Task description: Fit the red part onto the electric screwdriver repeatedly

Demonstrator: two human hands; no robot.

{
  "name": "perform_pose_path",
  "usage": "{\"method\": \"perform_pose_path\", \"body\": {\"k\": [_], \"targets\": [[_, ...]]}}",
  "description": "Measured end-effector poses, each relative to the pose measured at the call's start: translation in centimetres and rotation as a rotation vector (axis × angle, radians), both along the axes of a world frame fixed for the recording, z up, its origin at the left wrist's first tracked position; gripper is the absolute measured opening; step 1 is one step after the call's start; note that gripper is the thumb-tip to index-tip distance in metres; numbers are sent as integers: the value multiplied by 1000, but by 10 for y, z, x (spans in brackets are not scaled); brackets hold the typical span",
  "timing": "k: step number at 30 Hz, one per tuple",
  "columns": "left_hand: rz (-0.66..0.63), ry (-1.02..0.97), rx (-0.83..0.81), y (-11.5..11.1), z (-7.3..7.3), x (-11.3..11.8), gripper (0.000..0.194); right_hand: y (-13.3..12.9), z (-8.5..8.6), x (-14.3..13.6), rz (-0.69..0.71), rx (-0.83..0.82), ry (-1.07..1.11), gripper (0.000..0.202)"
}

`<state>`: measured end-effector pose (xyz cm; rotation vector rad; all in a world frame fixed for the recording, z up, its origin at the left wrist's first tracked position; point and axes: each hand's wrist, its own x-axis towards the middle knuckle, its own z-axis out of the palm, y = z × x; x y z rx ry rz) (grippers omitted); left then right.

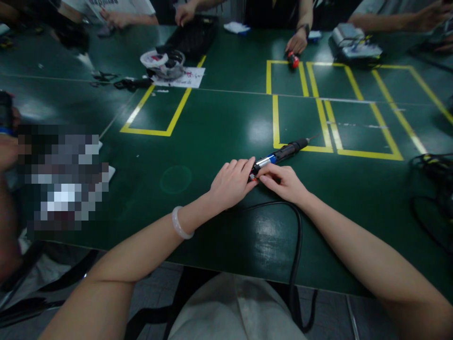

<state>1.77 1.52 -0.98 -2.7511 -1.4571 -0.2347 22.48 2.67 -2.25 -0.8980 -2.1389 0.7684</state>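
An electric screwdriver (283, 153), black with a blue and silver band, lies slanted on the green table, its thin bit pointing to the far right. My left hand (231, 182) is closed over its rear end and hides that part. My right hand (283, 182) has its fingers curled and pinched against the tool's near side, just behind the silver band. A small patch of red and white shows between the two hands; I cannot make out what it is. A black cord (299, 231) curves from under my wrists over the table's front edge.
Yellow tape outlines (278, 123) mark the table (212, 118). Tape rolls (164, 61) sit on white paper at the back left. Across the table, a person's hand (297, 43) touches a small red object (293, 60). Coiled black cables (435, 172) lie at right.
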Motion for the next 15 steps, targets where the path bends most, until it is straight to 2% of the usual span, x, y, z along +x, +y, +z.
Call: {"method": "perform_pose_path", "body": {"k": [8, 15], "targets": [[20, 22, 11, 9, 0, -11, 62, 3, -4, 1, -20, -75, -42, 30], [166, 46, 12, 34, 2, -52, 59, 5, -5, 0, -5, -122, -35, 28]]}}
